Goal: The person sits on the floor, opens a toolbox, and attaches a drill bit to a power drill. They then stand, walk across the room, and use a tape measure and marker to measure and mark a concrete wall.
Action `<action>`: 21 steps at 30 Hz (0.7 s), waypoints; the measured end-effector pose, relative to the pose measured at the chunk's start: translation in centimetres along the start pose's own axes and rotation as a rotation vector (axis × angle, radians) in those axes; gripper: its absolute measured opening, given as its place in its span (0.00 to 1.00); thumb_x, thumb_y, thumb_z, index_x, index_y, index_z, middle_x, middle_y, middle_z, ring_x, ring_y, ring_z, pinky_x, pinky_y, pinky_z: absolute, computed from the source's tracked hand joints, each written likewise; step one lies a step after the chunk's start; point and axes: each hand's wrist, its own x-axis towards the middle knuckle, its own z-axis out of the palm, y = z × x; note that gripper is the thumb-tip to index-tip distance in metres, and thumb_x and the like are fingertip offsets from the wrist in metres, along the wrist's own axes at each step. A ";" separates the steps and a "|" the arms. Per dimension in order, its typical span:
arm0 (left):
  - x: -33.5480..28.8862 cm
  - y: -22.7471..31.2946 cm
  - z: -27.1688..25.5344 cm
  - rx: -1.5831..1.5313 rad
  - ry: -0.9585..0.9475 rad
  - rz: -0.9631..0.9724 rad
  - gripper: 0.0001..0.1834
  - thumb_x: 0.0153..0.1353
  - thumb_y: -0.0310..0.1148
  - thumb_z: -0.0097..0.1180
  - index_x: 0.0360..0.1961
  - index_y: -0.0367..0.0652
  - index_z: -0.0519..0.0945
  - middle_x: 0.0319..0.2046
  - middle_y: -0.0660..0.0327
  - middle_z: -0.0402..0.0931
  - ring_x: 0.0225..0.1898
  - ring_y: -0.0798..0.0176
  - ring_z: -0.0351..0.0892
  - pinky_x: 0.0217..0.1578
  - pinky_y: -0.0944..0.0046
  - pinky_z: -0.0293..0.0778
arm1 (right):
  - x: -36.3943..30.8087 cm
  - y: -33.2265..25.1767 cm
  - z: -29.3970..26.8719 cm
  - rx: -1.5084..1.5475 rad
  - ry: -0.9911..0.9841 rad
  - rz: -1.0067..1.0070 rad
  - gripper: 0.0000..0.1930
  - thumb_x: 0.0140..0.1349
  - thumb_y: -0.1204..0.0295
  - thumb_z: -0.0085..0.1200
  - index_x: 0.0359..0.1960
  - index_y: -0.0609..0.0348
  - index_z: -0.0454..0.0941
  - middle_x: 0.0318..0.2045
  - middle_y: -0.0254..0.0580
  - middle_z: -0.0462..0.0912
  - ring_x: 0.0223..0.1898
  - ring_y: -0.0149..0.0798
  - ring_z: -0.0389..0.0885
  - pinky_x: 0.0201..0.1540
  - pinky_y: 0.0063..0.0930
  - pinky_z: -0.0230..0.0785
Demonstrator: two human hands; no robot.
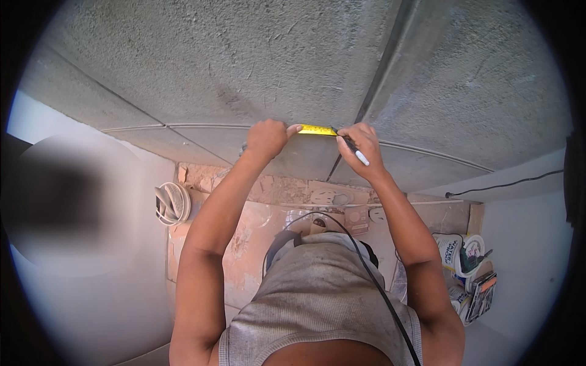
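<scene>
A yellow tape measure blade [316,130] stretches between my two hands along the lower edge of the rough grey cement surface [244,67]. My left hand [267,139] is closed round the tape measure, thumb against the blade; its case is mostly hidden behind the fingers. At the blade's other end is my right hand [362,148], gripping a black marker [357,152] with a white end. The marker slants down across the palm, its upper end close to the tape's tip. Just beside the right hand, a dark groove [378,73] runs up the cement.
A white bucket [173,204] with things inside stands on the dusty floor at left. Several white tubs [452,253] and a dark green tool [472,254] are at right. One black cable [366,259] crosses my shirt; another [506,184] lies along the right wall.
</scene>
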 end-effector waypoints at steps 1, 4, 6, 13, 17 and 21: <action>0.0 0.0 0.0 0.000 0.001 0.001 0.40 0.71 0.68 0.41 0.32 0.41 0.89 0.29 0.48 0.85 0.36 0.43 0.86 0.40 0.45 0.80 | -0.1 0.1 0.0 -0.013 -0.007 -0.015 0.07 0.59 0.74 0.62 0.39 0.59 0.85 0.32 0.41 0.83 0.38 0.44 0.79 0.46 0.38 0.65; 0.1 -0.1 0.1 -0.005 -0.011 -0.003 0.40 0.71 0.68 0.41 0.32 0.42 0.89 0.29 0.48 0.85 0.36 0.42 0.86 0.39 0.45 0.80 | 0.0 -0.1 0.2 -0.003 0.006 0.017 0.07 0.59 0.74 0.62 0.39 0.59 0.84 0.32 0.41 0.83 0.37 0.43 0.78 0.46 0.37 0.64; 0.1 -0.3 0.3 0.001 0.004 0.008 0.40 0.71 0.68 0.41 0.32 0.42 0.89 0.29 0.48 0.85 0.36 0.42 0.86 0.39 0.45 0.80 | 0.0 -0.3 0.4 0.010 0.036 0.015 0.07 0.59 0.75 0.62 0.39 0.59 0.84 0.32 0.40 0.83 0.37 0.43 0.78 0.45 0.37 0.64; 0.0 -0.1 0.1 0.003 0.012 0.016 0.39 0.71 0.67 0.41 0.32 0.42 0.89 0.29 0.48 0.85 0.36 0.42 0.86 0.39 0.45 0.80 | 0.0 -0.1 0.4 0.005 0.041 -0.028 0.07 0.58 0.75 0.63 0.38 0.59 0.84 0.31 0.41 0.82 0.36 0.44 0.79 0.46 0.37 0.65; 0.2 -0.4 0.4 0.007 0.015 0.022 0.39 0.71 0.67 0.41 0.32 0.42 0.89 0.29 0.48 0.85 0.36 0.42 0.86 0.39 0.45 0.80 | 0.0 -0.3 0.5 0.046 0.075 0.021 0.07 0.58 0.75 0.63 0.38 0.59 0.84 0.31 0.41 0.82 0.37 0.44 0.79 0.45 0.37 0.66; 0.2 -0.2 0.2 -0.001 0.017 0.016 0.39 0.71 0.67 0.41 0.32 0.41 0.89 0.29 0.48 0.85 0.36 0.42 0.86 0.40 0.45 0.80 | -0.1 -0.1 0.3 -0.002 0.031 0.003 0.06 0.58 0.75 0.63 0.38 0.59 0.85 0.31 0.42 0.82 0.37 0.45 0.79 0.45 0.38 0.67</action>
